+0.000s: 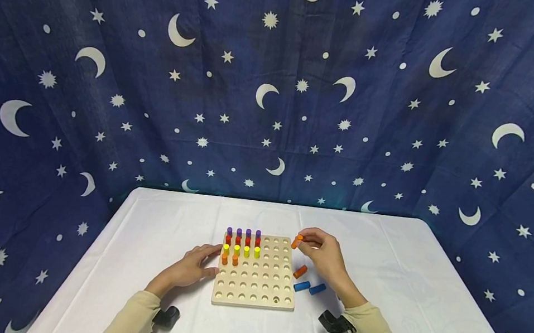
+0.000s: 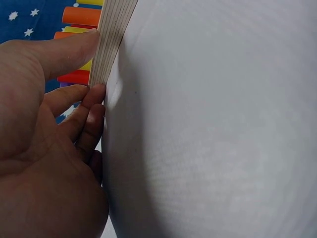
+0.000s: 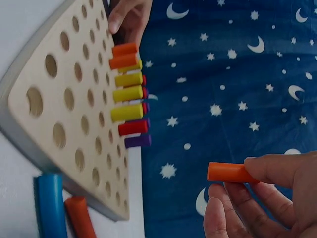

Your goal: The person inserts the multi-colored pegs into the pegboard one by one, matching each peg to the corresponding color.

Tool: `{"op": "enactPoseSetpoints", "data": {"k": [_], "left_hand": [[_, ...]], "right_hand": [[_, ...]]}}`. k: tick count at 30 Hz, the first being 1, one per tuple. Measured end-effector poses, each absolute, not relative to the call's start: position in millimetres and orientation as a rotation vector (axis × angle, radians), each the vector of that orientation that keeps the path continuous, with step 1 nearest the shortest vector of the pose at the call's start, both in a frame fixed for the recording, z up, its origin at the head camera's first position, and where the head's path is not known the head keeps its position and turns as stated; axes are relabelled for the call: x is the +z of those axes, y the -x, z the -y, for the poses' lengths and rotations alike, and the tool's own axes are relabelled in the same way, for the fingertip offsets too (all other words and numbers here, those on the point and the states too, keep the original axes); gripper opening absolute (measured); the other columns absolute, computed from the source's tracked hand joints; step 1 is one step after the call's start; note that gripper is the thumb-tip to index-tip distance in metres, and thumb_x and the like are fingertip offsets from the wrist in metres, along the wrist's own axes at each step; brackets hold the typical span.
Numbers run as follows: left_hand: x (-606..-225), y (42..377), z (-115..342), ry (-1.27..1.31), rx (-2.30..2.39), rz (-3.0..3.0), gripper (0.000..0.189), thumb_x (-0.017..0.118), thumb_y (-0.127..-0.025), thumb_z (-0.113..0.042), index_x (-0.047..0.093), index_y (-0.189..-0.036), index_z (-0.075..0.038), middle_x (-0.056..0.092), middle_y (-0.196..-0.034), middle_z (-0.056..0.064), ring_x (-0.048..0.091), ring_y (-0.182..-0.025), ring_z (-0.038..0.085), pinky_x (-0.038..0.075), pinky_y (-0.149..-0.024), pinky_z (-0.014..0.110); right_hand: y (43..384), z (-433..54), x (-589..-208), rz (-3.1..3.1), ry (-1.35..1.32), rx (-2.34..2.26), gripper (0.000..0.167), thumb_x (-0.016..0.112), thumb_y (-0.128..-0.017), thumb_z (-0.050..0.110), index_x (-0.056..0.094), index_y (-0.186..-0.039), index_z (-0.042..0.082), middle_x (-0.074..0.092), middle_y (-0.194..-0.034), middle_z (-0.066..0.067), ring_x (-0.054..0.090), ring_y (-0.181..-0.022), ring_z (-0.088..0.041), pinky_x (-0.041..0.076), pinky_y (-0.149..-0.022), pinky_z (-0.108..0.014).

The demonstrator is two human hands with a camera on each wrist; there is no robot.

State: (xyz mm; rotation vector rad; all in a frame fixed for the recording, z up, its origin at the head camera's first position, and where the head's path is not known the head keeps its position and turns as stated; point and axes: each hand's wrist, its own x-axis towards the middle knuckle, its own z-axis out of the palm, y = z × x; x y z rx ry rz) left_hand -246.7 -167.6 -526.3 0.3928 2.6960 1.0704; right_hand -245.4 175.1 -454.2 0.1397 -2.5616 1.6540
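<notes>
A pale wooden pegboard (image 1: 253, 304) with rows of round holes lies on the table. Purple pegs (image 1: 239, 232), red pegs (image 1: 238, 240), yellow pegs (image 1: 246, 252) and two orange pegs (image 1: 235, 261) stand upright in its far left part. At the board's left edge, my left hand (image 1: 189, 269) touches the side with its thumb and fingertips. My right hand (image 1: 328, 258) pinches a loose orange peg (image 3: 227, 172) between thumb and fingers, raised beside the board's far right corner.
Right of the board, another orange peg (image 1: 300, 271) lies on its side, with two blue pegs (image 1: 302, 286) nearer me. White cloth (image 1: 377, 248) covers the table. Behind it hangs a dark blue curtain (image 1: 265, 177) with moons and stars.
</notes>
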Motion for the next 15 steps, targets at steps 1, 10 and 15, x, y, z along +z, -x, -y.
{"op": "enactPoseSetpoints", "data": {"k": [1, 10, 15], "left_hand": [[-526.3, 246.9, 167.4, -0.395, 1.072, -2.698, 0.066, 0.073, -0.087, -0.031, 0.047, -0.146, -0.017, 0.054, -0.142, 0.007, 0.043, -0.135, 0.032, 0.026, -0.116, 0.060], [-527.0, 247.7, 167.7, -0.398, 1.066, -2.710, 0.065, 0.072, -0.088, -0.031, 0.047, -0.146, -0.016, 0.055, -0.142, 0.006, 0.044, -0.134, 0.031, 0.026, -0.116, 0.059], [-528.1, 248.5, 168.2, -0.405, 1.056, -2.719, 0.065, 0.072, -0.088, -0.031, 0.047, -0.146, -0.017, 0.056, -0.141, 0.005, 0.045, -0.133, 0.030, 0.028, -0.115, 0.058]], "right_hand": [[243.7, -173.7, -452.5, 2.564, -0.152, 1.648, 0.022, 0.073, -0.087, 0.010, 0.069, -0.109, 0.008, 0.073, -0.102, -0.009, 0.069, -0.090, -0.015, 0.055, -0.078, -0.022], [237.0, -151.5, -449.0, 2.549, -0.235, 1.650, 0.019, 0.077, -0.084, 0.013, 0.071, -0.102, 0.012, 0.074, -0.097, -0.005, 0.068, -0.090, -0.016, 0.056, -0.079, -0.027], [236.0, -136.5, -450.9, 2.524, -0.338, 1.695, 0.017, 0.077, -0.083, 0.010, 0.071, -0.100, 0.010, 0.074, -0.093, -0.007, 0.069, -0.085, -0.014, 0.056, -0.071, -0.023]]}}
